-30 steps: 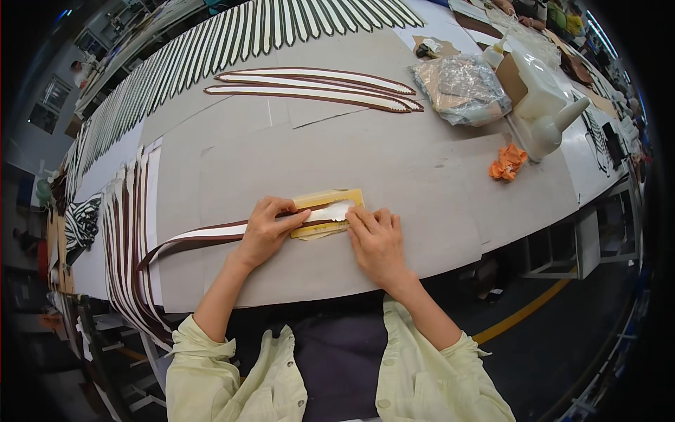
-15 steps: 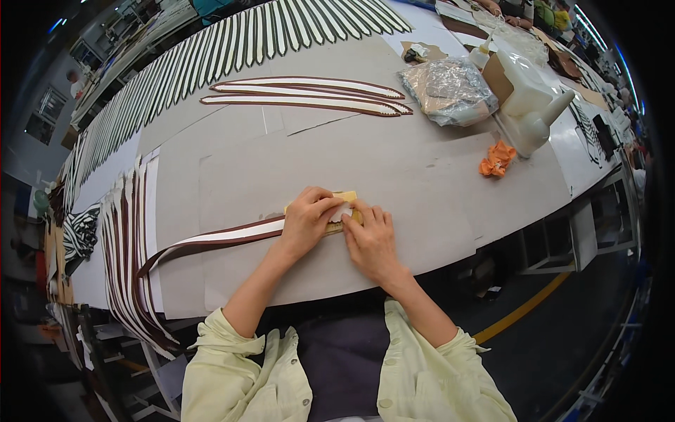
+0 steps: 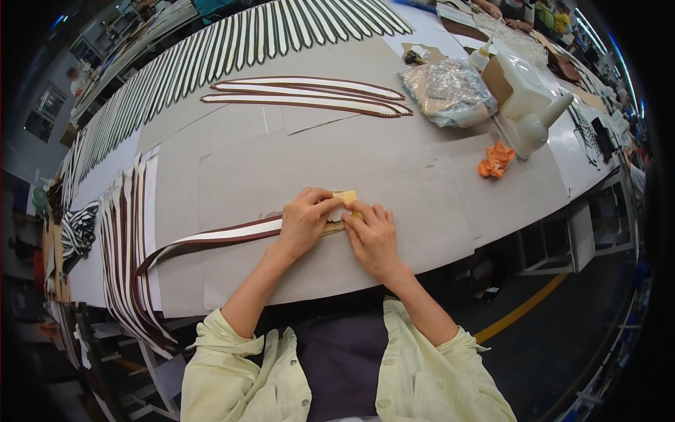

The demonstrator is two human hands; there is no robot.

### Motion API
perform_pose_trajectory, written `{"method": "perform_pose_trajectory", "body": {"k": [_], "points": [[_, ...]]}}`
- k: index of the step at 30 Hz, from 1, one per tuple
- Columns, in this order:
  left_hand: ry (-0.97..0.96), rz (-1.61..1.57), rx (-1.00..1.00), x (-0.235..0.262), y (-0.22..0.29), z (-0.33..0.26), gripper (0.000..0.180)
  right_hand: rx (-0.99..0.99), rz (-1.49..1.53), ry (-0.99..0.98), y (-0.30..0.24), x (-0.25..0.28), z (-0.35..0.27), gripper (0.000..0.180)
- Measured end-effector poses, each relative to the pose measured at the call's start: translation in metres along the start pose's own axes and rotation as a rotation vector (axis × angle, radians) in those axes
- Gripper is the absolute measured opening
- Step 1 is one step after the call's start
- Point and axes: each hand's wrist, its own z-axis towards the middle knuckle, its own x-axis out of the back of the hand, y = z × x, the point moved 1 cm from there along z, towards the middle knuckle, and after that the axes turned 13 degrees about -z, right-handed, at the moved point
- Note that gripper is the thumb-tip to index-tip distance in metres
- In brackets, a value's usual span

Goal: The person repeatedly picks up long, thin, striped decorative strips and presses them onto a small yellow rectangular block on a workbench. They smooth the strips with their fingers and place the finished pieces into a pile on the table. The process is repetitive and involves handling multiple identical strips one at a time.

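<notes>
A long brown-and-white strap (image 3: pixel 232 235) runs across the table from the left to my hands, its near stretch twisted on edge. My left hand (image 3: pixel 306 219) is closed on the strap's end. Close beside it, my right hand (image 3: pixel 374 235) pinches at the same white tip, thumb and forefinger bent. Under the fingertips lies a small yellow block (image 3: pixel 344 197), partly hidden by both hands. The exact hold of each fingertip on the strap end is hard to make out.
More brown-and-white straps (image 3: pixel 126 246) hang over the left table edge, and several lie farther back (image 3: pixel 309 95). A row of dark-edged straps (image 3: pixel 246 39) lines the far side. At right are a plastic-wrapped bundle (image 3: pixel 450 91), a white bottle (image 3: pixel 531 130) and crumpled orange material (image 3: pixel 496 160).
The strap and my left hand have shifted very slightly left. Otherwise both hands keep the same pose at the yellow block.
</notes>
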Motion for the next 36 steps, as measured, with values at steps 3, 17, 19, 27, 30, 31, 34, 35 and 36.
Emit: {"method": "perform_pose_trajectory", "body": {"k": [3, 17, 19, 27, 30, 31, 34, 35, 36], "points": [[-0.027, 0.056, -0.028, 0.001, -0.001, -0.003, 0.028, 0.029, -0.048, 0.010, 0.000, -0.001, -0.001, 0.023], [-0.027, 0.148, -0.127, 0.000, 0.011, -0.016, 0.042, 0.233, -0.373, -0.017, -0.007, -0.002, -0.010, 0.044], [-0.026, 0.144, -0.115, 0.000, 0.012, -0.017, 0.043, 0.214, -0.355, -0.008, -0.008, -0.002, -0.010, 0.044], [-0.039, 0.207, -0.142, -0.005, 0.018, -0.018, 0.045, 0.303, -0.357, -0.044, -0.006, -0.001, -0.007, 0.039], [-0.061, 0.186, -0.076, -0.001, 0.016, -0.024, 0.040, 0.351, -0.360, -0.092, -0.005, 0.001, 0.000, 0.035], [-0.052, 0.192, -0.085, -0.001, 0.016, -0.024, 0.040, 0.355, -0.361, -0.077, -0.003, -0.001, -0.001, 0.034], [-0.027, 0.206, -0.102, -0.002, 0.019, -0.026, 0.041, 0.358, -0.321, -0.036, -0.001, -0.002, -0.001, 0.034], [-0.026, 0.199, -0.091, -0.002, 0.020, -0.025, 0.043, 0.357, -0.301, -0.023, -0.001, -0.003, 0.000, 0.034], [-0.027, 0.190, -0.084, -0.001, 0.021, -0.024, 0.045, 0.362, -0.293, -0.034, -0.002, -0.003, 0.001, 0.035]]}}
